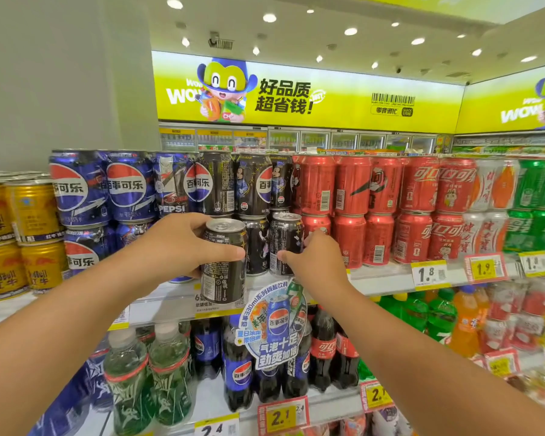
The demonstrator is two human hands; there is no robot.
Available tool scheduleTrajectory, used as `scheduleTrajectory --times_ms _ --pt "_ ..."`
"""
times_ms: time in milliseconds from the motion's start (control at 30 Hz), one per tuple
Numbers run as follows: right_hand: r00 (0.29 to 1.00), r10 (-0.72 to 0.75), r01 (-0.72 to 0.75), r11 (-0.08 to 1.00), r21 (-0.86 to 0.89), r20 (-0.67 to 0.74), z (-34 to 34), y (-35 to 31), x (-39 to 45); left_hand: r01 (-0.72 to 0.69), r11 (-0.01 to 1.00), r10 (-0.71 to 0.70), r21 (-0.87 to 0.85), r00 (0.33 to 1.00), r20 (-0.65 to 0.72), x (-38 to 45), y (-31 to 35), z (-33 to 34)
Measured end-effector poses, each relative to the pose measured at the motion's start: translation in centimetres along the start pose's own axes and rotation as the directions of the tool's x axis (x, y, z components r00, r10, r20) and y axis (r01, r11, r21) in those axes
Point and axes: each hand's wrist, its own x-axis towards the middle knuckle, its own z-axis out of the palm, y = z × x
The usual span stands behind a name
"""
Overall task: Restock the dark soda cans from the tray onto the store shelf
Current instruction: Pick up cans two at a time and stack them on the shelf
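While our left hand (177, 243) grips one dark aluminium soda can (223, 262) and our right hand (309, 256) pinches a shelved black can (284, 243), we risk toppling the stacked row on the white store shelf (381, 278).

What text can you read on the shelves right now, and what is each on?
"好品质 超省钱!" and "WOW": yellow banner
"百事可乐": blue cans
"PEPSI": blue-and-silver can
"1.8": price tag
"1.9": red-edged tag
"2.1": lower tag
Small print on the dark can in the left hand: too small.
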Motion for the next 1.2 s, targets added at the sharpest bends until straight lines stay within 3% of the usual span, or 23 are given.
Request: scheduleTrajectory --times_ms 400,600,700,767,833,900,1000,1100,1200 --pt "0.996 -0.081 0.070 0.973 -0.220 -0.045 1.2 -0.5 0.8 0.033 0.999 -0.033 0.005 0.999 0.009 0.2 0.4 1.0" --pt "0.996 -0.089 0.086 0.976 -0.201 -0.003 0.4 -0.4 0.6 0.009 1.000 -0.009 0.017 1.000 0.002 0.1 1.1 1.2" --pt "0.982 -0.188 0.187 0.975 -0.120 -0.001 -0.8 -0.4 0.4 0.008 1.000 -0.008 0.005 1.000 -0.019 0.1 1.5 1.5" --pt "0.971 -0.237 0.234 0.970 0.072 0.039 -2.2 -1.0 -0.4 0.003 1.000 -0.003 -0.010 0.999 -0.036 0.0 1.7 1.8" --pt "0.953 -0.263 0.207 0.929 0.306 0.154 -3.4 -1.9 -1.3 -0.011 1.000 0.010 -0.026 0.999 -0.051 0.0 2.0 2.1" --pt "0.904 -0.296 0.145 0.891 0.431 0.308 -4.0 -2.5 -1.8 -0.029 0.999 0.026 -0.037 0.997 -0.071 0.0 2.3 2.4" --pt "0.843 -0.321 0.100 0.882 0.460 0.432 -3.8 -2.8 -2.3 -0.058 0.995 0.048 -0.085 0.993 -0.108 -0.1 2.8 2.9" --pt "0.830 -0.365 0.115 0.852 0.512 0.421 -3.2 -3.0 -2.4 -0.086 0.991 0.071 -0.101 0.987 -0.146 0.0 2.8 3.7" --pt "0.814 -0.415 0.154 0.829 0.537 0.407 -2.8 -2.9 -2.2 -0.119 0.993 0.118 0.000 0.982 -0.145 -0.2 2.6 4.1"
